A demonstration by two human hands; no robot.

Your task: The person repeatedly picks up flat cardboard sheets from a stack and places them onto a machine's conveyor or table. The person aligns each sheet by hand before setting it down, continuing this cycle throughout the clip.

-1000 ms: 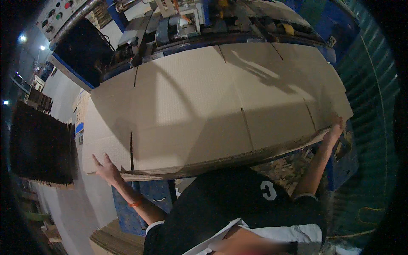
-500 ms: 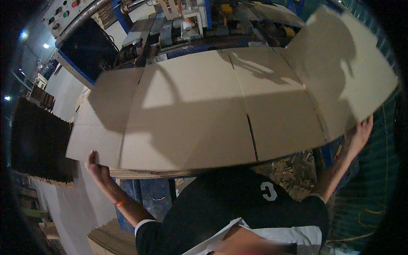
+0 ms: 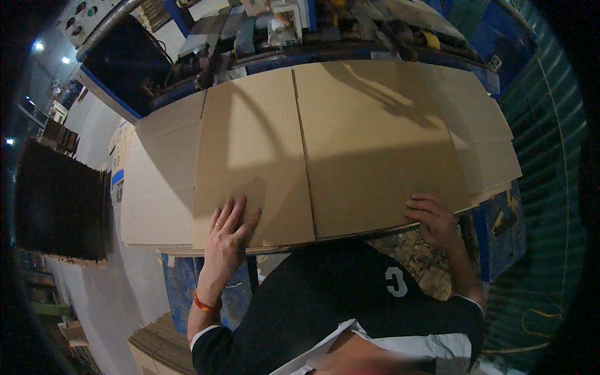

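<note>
A corrugated cardboard box blank (image 3: 369,137) lies folded flat, its two brown panels meeting at a dark seam near the middle. My left hand (image 3: 228,234) rests on the left panel by the near edge, fingers stretched out and slightly apart, with a ring on one finger and an orange band on the wrist. Over the near edge of the right panel lie the fingers of my right hand (image 3: 432,220); its thumb is hidden. Neither hand is wrapped round anything. Beneath the folded blank, paler cardboard sheets (image 3: 159,181) stick out at both sides.
A machine with rollers and belts (image 3: 269,47) stands beyond the cardboard, a control panel (image 3: 87,22) at its left. Stacked cardboard (image 3: 59,203) stands far left, another stack (image 3: 162,344) near left. Scraps (image 3: 419,259) lie below the near edge. A green corrugated wall (image 3: 544,187) runs along the right.
The outer panels of the blank, spread wide with the right one raised, are now folded inward and flat. Both hands have come in from the outer ends toward the middle, letting go of the ends.
</note>
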